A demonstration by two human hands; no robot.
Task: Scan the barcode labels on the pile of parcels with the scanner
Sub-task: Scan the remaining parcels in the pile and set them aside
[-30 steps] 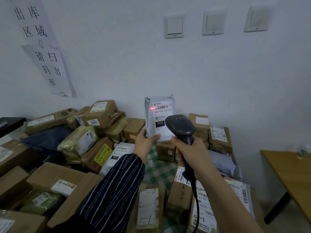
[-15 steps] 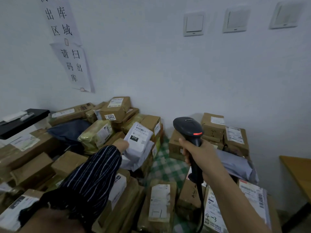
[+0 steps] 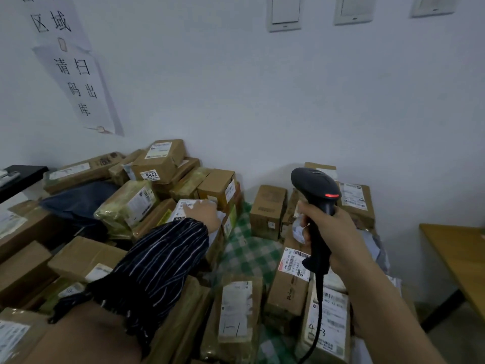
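While the right hand [image 3: 331, 239] curls its fingers tightly round the grip, the black scanner [image 3: 312, 183] stands upright just right of the frame's centre. A red light glows on the back of its head. Its cable [image 3: 319, 308] drops from the grip to the bottom edge.

Below and to the left of it spreads the pile of parcels [image 3: 223, 186], filling the lower half of the frame. It is mostly brown boxes taped closed, so their contents are hidden. One box high at the back carries a sticker reading 5942 [image 3: 150, 175]. Two boxes near the bottom bear handwritten marks, 1-1 [image 3: 235, 311] and 4-3 [image 3: 326, 324]. A dark blue bag [image 3: 76, 199] lies at centre left. A green checked cloth [image 3: 249, 254] shows between the boxes.

The left hand [image 3: 204, 213] reaches forward from a striped sleeve [image 3: 157, 266], its back to the camera. It rests on a white parcel [image 3: 178, 211] on the pile. The parcel's label is mostly covered, and blur hides whether the fingers grip it or only lie on it.

A wooden desk [image 3: 459, 261] is cut off by the right edge. A black shelf [image 3: 22, 174] is cut by the left edge. On the wall, a paper sign [image 3: 76, 82] hangs at upper left. Three switches [image 3: 284, 13] run along the top, partly out of frame.
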